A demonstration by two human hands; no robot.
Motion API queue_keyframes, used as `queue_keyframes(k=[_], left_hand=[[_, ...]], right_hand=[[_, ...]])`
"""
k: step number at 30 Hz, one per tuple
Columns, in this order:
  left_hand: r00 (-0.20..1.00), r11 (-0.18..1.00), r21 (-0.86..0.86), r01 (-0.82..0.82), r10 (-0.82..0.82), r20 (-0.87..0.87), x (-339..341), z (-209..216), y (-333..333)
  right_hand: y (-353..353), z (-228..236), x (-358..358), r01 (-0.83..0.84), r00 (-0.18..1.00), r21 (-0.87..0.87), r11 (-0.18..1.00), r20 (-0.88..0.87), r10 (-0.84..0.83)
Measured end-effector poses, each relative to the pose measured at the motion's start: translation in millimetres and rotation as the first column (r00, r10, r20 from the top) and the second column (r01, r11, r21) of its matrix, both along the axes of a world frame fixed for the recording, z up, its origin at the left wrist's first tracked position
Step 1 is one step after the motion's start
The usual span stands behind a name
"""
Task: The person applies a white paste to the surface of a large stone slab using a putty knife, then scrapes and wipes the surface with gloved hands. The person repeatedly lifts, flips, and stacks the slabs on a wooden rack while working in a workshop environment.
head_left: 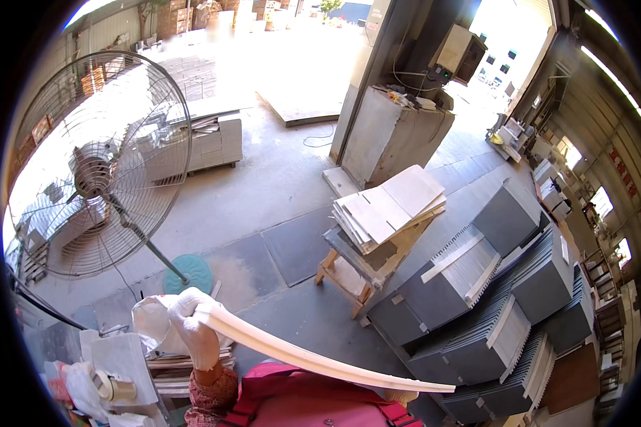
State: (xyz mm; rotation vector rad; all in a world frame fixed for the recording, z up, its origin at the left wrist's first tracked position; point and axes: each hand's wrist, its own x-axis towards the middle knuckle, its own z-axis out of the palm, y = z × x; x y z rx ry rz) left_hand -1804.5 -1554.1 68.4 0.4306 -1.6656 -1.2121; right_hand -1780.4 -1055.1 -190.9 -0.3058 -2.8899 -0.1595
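My left hand (192, 329), in a white glove, is closed around the left end of a long, pale board (313, 356), seen edge-on in front of my body. A crumpled white cloth (154, 320) sits against the same hand; whether my fingers also grip it I cannot make out. The board runs to the lower right. Under its right part a bit of my right hand (402, 396) shows, in a tan glove, with the fingers hidden. A pink apron (313, 398) covers my front.
A large caged fan (96, 167) stands left on a teal round base (188, 275). Ahead, flat pale sheets (392, 206) lie on a wooden stand (340, 279). Stacks of grey panels (445, 281) fill the right. A grey cabinet (392, 139) stands behind; cluttered white items (114, 384) sit lower left.
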Motion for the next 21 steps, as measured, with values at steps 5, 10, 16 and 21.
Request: queue_keyframes(k=[5, 10, 16, 21], left_hand=[[0.98, 0.98, 0.022, 0.195, -0.196, 0.022, -163.2, 6.7, -58.6], [0.94, 0.945, -0.021, 0.327, -0.322, 0.114, -309.6, -16.2, -107.9], [0.956, 0.949, 0.232, 0.215, -0.253, 0.15, -457.5, -68.6, -179.4], [0.998, 0.905, 0.426, -0.021, -0.008, 0.066, -567.7, -68.7, -225.4]], right_hand=[[-66.1, 21.9, -94.1, 0.115, 0.993, -0.027, 0.993, -0.02, -0.116], [-117.4, 20.1, -216.8, 0.187, 0.978, -0.031, 0.982, -0.09, -0.19], [-150.3, 39.9, -354.9, 0.314, 0.941, -0.176, 0.933, -0.072, -0.33], [-102.0, -18.8, -443.9, 0.176, 0.911, -0.629, 0.757, -0.188, -0.368]])
